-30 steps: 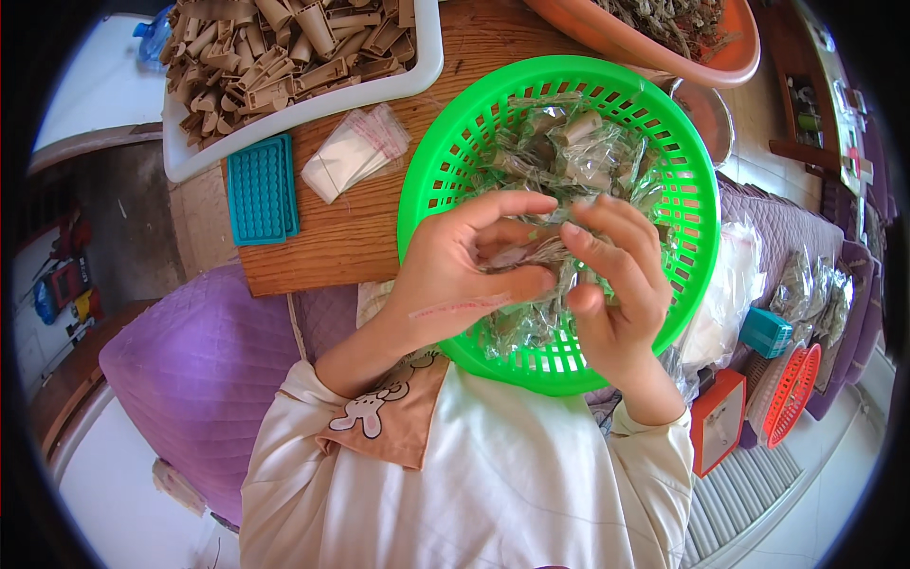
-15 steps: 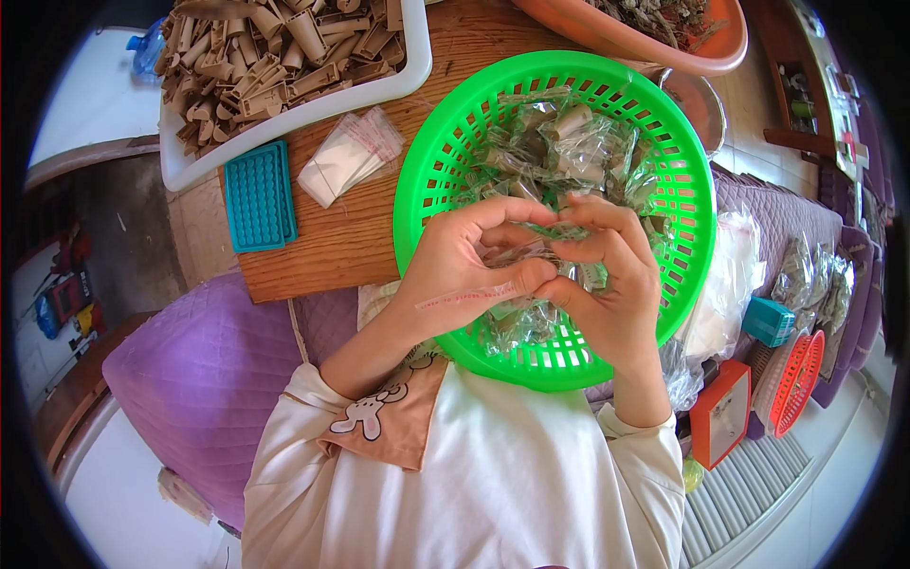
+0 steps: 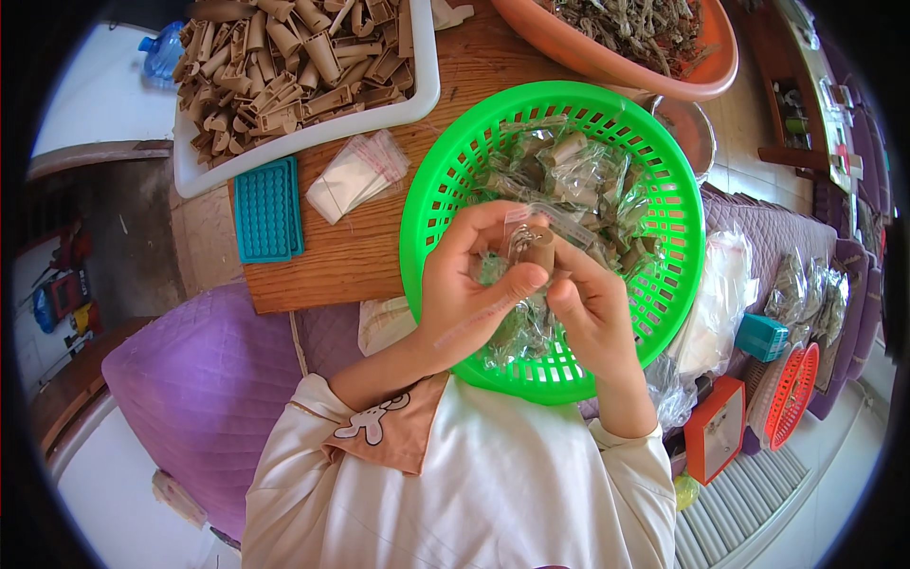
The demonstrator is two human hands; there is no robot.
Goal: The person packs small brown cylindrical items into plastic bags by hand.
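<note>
Over the green plastic basket (image 3: 414,190), a brown cylindrical piece (image 3: 537,248) in a small clear bag is between my hands. My left hand (image 3: 474,289) grips it from the left, thumb across its lower side. On the right, my right hand (image 3: 592,308) has its fingers curled against the same bagged piece; its fingertips are partly hidden. A clear strip with a sealing edge clings along the left thumb base and wrist. Several brown pieces in crinkled clear bags (image 3: 573,166) lie inside the basket, below my hands.
On the wooden table (image 3: 365,261) are a white tub (image 3: 431,81) of loose brown pieces, teal gridded trays (image 3: 268,209) and a stack of clear bags (image 3: 346,180). An orange basin (image 3: 697,87) of dried plant matter stands far right. Purple quilted seating (image 3: 199,379) flanks me.
The bagged brown piece has turned up into view between my hands, and my right hand has shifted down and left. The whole view has tilted slightly, so the table things sit lower.
</note>
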